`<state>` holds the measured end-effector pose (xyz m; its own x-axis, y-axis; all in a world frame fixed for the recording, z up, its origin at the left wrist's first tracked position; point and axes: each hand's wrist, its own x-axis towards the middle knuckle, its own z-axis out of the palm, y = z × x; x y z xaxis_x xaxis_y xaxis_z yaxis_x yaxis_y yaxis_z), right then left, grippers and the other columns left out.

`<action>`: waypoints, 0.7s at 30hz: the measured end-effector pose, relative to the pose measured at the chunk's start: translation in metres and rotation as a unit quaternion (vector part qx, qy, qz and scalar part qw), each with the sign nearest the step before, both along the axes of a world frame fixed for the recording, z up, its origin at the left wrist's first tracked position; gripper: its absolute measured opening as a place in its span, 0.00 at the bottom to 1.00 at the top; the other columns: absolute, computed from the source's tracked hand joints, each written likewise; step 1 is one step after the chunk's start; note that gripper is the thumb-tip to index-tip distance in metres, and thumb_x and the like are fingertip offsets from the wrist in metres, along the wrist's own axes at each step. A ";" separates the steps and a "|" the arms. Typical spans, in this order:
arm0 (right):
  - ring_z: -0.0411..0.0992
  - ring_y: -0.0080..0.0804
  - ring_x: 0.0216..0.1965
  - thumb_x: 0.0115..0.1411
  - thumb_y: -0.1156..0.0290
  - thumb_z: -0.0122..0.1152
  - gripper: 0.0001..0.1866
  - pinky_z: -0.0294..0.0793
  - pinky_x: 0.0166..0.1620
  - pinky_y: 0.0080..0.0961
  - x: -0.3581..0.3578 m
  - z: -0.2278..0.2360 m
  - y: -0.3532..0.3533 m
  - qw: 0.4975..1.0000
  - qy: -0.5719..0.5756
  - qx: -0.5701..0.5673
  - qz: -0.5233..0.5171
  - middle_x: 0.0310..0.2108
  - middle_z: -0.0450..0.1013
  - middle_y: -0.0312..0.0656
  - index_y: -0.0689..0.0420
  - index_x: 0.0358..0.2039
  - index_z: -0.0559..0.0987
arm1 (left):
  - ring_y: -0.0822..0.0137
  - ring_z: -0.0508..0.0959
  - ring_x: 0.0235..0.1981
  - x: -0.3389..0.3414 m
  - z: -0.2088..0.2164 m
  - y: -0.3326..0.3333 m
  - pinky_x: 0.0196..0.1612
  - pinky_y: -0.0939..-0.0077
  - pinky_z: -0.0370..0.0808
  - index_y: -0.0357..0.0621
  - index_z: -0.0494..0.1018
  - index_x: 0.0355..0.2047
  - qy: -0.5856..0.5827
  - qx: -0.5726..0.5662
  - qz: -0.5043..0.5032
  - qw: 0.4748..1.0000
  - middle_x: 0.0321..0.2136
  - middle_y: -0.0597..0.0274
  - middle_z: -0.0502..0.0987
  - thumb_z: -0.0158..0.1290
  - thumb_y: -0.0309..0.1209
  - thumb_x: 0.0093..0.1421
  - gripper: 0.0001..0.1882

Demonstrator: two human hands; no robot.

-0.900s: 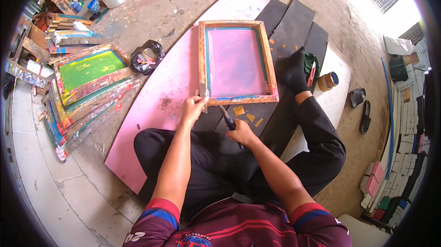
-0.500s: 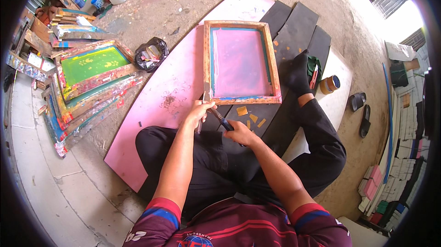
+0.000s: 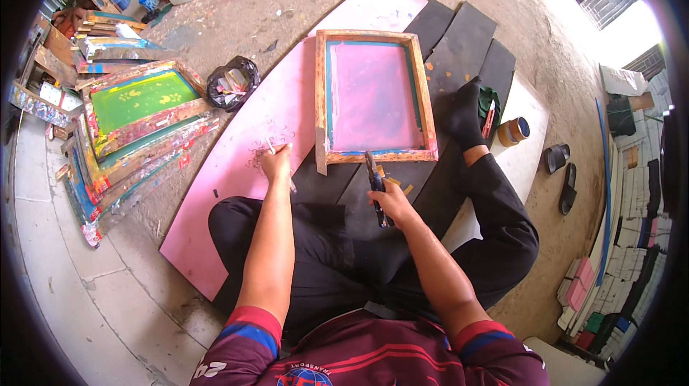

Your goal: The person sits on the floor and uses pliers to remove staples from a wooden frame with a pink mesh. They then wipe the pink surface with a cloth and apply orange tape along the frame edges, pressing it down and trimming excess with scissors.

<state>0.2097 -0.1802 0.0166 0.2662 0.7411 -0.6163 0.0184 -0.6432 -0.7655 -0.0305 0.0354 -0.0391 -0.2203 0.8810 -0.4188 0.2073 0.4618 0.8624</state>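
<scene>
A wooden screen frame [image 3: 321, 99] with pink, translucent mesh [image 3: 373, 95] edged in blue-green lies in front of me. At its lower left corner a thin strip [image 3: 321, 160] sticks out past the wood. My right hand [image 3: 391, 201] is closed round dark-handled pliers [image 3: 372, 171], whose jaws point at the frame's lower bar. Over the pink sheet [image 3: 215, 232], left of the frame, my left hand [image 3: 276, 163] grips a slim, pale-shafted tool [image 3: 270, 144]; its exact kind is unclear. Thin dark curled bits lie on the sheet by that hand, partly hidden.
Paint-stained screen frames [image 3: 143, 110] are stacked at left, beside a black plastic bag [image 3: 233, 83] of scraps. Black boards [image 3: 459, 41] lie under the frame, with orange scraps on them. A tape roll [image 3: 513, 131] stands near my foot; sandals [image 3: 568, 189] lie farther right.
My left hand has moved left with the slim tool, away from the frame's corner and over the pink sheet. My right hand has swung the pliers rightward and turned them to point away from me.
</scene>
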 end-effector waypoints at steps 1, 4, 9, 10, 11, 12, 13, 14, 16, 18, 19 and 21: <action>0.75 0.31 0.31 0.63 0.65 0.67 0.14 0.73 0.38 0.33 0.002 0.000 0.000 1.000 0.005 -0.007 -0.012 0.28 0.76 0.40 0.62 0.40 0.78 | 0.72 0.77 0.19 -0.004 -0.005 0.004 0.23 0.71 0.74 0.34 0.87 0.35 0.017 0.003 0.019 1.000 0.23 0.61 0.83 0.71 0.34 0.60 0.13; 0.75 0.31 0.31 0.65 0.64 0.66 0.13 0.73 0.38 0.33 0.001 0.002 0.003 1.000 0.003 -0.020 -0.017 0.28 0.75 0.40 0.62 0.40 0.78 | 0.63 0.85 0.28 -0.018 -0.045 0.011 0.37 0.64 0.81 0.32 0.86 0.43 0.059 0.100 0.012 0.993 0.30 0.52 0.87 0.71 0.34 0.59 0.17; 0.76 0.32 0.32 0.64 0.63 0.66 0.14 0.73 0.39 0.35 0.005 -0.002 0.002 0.999 -0.013 -0.039 -0.013 0.28 0.77 0.41 0.62 0.40 0.78 | 0.50 0.88 0.43 0.006 -0.020 -0.007 0.50 0.60 0.81 0.33 0.82 0.54 0.168 0.090 -0.027 0.981 0.41 0.42 0.88 0.69 0.38 0.61 0.25; 0.76 0.31 0.33 0.65 0.64 0.66 0.14 0.74 0.38 0.34 0.005 -0.003 0.003 0.999 -0.028 -0.046 -0.001 0.29 0.76 0.41 0.62 0.42 0.78 | 0.48 0.88 0.44 0.008 -0.014 -0.010 0.50 0.59 0.81 0.33 0.81 0.56 0.177 0.092 -0.048 0.979 0.42 0.42 0.87 0.68 0.38 0.62 0.27; 0.77 0.30 0.33 0.66 0.65 0.66 0.14 0.74 0.36 0.34 0.006 -0.004 0.006 0.998 -0.042 -0.053 0.012 0.30 0.76 0.41 0.63 0.43 0.78 | 0.49 0.88 0.44 0.010 -0.013 -0.011 0.49 0.59 0.81 0.34 0.82 0.54 0.200 0.107 -0.063 0.972 0.41 0.42 0.87 0.67 0.40 0.63 0.26; 0.77 0.29 0.33 0.66 0.67 0.66 0.14 0.75 0.35 0.33 0.006 -0.004 0.008 0.996 -0.057 -0.059 0.026 0.32 0.76 0.41 0.63 0.45 0.78 | 0.50 0.88 0.43 0.011 -0.011 -0.013 0.49 0.59 0.81 0.34 0.83 0.54 0.191 0.122 -0.083 0.970 0.40 0.43 0.87 0.67 0.41 0.63 0.26; 0.77 0.30 0.32 0.66 0.66 0.66 0.14 0.75 0.35 0.34 0.005 -0.007 0.009 0.995 -0.074 -0.052 0.030 0.31 0.76 0.41 0.63 0.45 0.78 | 0.51 0.88 0.42 0.013 -0.010 -0.015 0.48 0.59 0.81 0.35 0.83 0.54 0.182 0.136 -0.102 0.968 0.39 0.44 0.87 0.67 0.41 0.63 0.25; 0.77 0.30 0.32 0.65 0.66 0.66 0.14 0.75 0.35 0.34 0.003 -0.011 0.011 0.994 -0.092 -0.045 0.033 0.31 0.76 0.42 0.63 0.45 0.78 | 0.51 0.88 0.41 0.016 -0.009 -0.018 0.47 0.59 0.81 0.35 0.83 0.53 0.173 0.150 -0.122 0.966 0.38 0.45 0.88 0.67 0.42 0.63 0.25; 0.78 0.40 0.40 0.64 0.65 0.67 0.19 0.75 0.43 0.38 0.002 -0.014 0.012 0.992 -0.110 -0.055 0.033 0.36 0.78 0.48 0.64 0.50 0.78 | 0.58 0.86 0.33 0.030 0.011 -0.031 0.41 0.62 0.80 0.36 0.84 0.53 0.127 0.152 -0.167 0.966 0.29 0.54 0.85 0.68 0.41 0.62 0.25; 0.79 0.57 0.56 0.63 0.61 0.67 0.29 0.75 0.59 0.46 0.001 -0.010 0.015 0.990 -0.110 -0.085 0.035 0.49 0.81 0.61 0.63 0.60 0.77 | 0.58 0.86 0.31 0.034 0.003 -0.033 0.40 0.62 0.80 0.36 0.83 0.54 0.125 0.141 -0.201 0.961 0.28 0.54 0.85 0.68 0.40 0.62 0.25; 0.79 0.49 0.47 0.63 0.62 0.66 0.25 0.75 0.51 0.43 0.001 -0.015 0.014 0.988 -0.134 -0.072 0.035 0.42 0.80 0.55 0.63 0.57 0.78 | 0.58 0.86 0.31 0.036 0.002 -0.035 0.39 0.62 0.80 0.36 0.83 0.55 0.124 0.141 -0.205 0.961 0.28 0.53 0.85 0.68 0.40 0.62 0.25; 0.77 0.34 0.28 0.65 0.64 0.66 0.18 0.77 0.36 0.37 0.001 -0.031 0.011 0.982 -0.182 -0.046 0.033 0.28 0.77 0.42 0.63 0.50 0.79 | 0.58 0.86 0.31 0.040 0.001 -0.039 0.39 0.62 0.80 0.36 0.82 0.56 0.120 0.140 -0.212 0.960 0.28 0.53 0.85 0.68 0.39 0.61 0.26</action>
